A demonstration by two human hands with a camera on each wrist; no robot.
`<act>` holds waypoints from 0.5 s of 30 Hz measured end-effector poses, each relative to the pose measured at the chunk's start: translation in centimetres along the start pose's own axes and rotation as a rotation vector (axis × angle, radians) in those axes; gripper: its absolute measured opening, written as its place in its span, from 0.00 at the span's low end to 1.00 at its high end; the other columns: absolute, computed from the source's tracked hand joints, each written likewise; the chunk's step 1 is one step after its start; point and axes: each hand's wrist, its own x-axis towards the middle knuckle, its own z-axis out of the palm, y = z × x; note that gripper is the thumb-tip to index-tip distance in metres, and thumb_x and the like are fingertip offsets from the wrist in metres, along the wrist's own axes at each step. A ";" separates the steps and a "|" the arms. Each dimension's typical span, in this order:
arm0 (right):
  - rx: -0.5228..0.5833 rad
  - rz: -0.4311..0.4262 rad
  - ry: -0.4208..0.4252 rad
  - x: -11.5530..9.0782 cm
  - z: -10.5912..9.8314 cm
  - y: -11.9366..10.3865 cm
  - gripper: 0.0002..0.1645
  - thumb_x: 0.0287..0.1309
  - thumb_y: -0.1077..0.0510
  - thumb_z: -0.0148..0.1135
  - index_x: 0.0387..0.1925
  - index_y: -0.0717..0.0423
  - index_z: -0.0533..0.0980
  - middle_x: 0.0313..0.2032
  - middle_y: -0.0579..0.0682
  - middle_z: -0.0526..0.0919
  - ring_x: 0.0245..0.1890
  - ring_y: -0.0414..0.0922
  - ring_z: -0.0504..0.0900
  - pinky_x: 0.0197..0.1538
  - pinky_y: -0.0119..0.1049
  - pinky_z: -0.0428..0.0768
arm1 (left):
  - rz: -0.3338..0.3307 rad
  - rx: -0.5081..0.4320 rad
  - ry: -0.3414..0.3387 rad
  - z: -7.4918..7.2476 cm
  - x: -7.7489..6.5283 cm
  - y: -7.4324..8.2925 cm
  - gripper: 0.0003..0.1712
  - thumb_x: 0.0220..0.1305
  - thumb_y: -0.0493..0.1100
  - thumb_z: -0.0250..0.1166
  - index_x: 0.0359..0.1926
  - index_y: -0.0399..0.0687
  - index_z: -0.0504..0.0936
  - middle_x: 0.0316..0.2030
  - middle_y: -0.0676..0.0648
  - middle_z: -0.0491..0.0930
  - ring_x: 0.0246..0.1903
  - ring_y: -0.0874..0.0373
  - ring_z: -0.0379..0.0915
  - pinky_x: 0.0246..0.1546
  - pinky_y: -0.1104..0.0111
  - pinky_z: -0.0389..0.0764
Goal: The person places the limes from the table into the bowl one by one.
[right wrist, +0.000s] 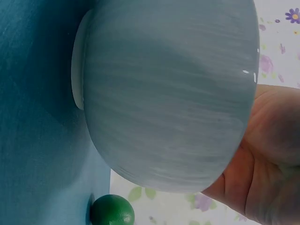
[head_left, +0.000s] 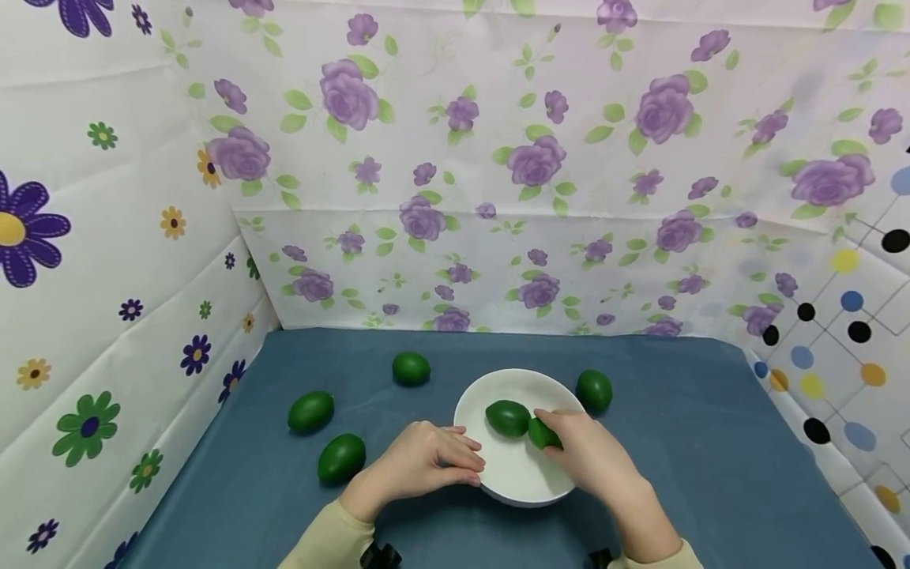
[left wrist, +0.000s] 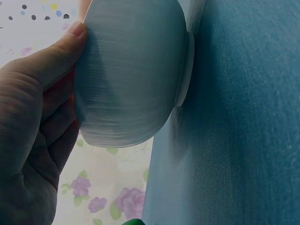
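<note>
Head view — pinching a green fruit (head_left: 544, 434) in the right hand (head_left: 596, 457), just beside another fruit (head_left: 508, 419) in the white bowl (head_left: 520, 476). Gripping the bowl's rim — with the left hand (head_left: 428, 457).

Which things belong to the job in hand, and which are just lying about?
Job in hand:
white bowl, left hand on its rim
resting lime in bowl
gripped lime in right hand

Lying about:
three limes left of bowl
one lime right of bowl
(possibly job items too)
</note>
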 end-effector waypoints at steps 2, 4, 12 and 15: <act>-0.015 -0.009 -0.002 0.1 0.1 -0.1 0.32 0.56 0.67 0.81 0.63 0.57 0.84 0.55 0.53 0.88 0.53 0.51 0.88 0.52 0.49 0.89 | 0.006 0.002 -0.003 0.0 0.1 0.0 0.11 0.64 0.47 0.80 0.44 0.48 0.96 0.43 0.58 0.92 0.53 0.59 0.88 0.66 0.55 0.81; -0.034 -0.028 0.001 0.2 0.2 -0.2 0.32 0.54 0.68 0.82 0.62 0.58 0.84 0.54 0.53 0.89 0.53 0.52 0.88 0.52 0.49 0.89 | 0.006 0.000 -0.002 -0.1 0.1 0.1 0.11 0.64 0.46 0.80 0.44 0.48 0.96 0.42 0.57 0.92 0.53 0.60 0.88 0.66 0.55 0.81; -0.136 -0.084 -0.006 1.4 0.6 -0.1 0.31 0.54 0.68 0.82 0.61 0.61 0.85 0.51 0.55 0.89 0.51 0.53 0.88 0.53 0.49 0.89 | -0.011 0.000 0.001 0.0 0.2 0.2 0.11 0.63 0.46 0.80 0.44 0.48 0.96 0.42 0.58 0.91 0.53 0.63 0.87 0.65 0.53 0.82; -0.169 -0.083 -0.016 1.8 0.8 -0.1 0.31 0.53 0.66 0.83 0.60 0.59 0.85 0.49 0.55 0.89 0.49 0.52 0.88 0.52 0.48 0.89 | -0.015 -0.001 0.000 0.0 0.2 0.1 0.11 0.63 0.47 0.80 0.44 0.48 0.96 0.42 0.59 0.91 0.54 0.68 0.85 0.65 0.53 0.82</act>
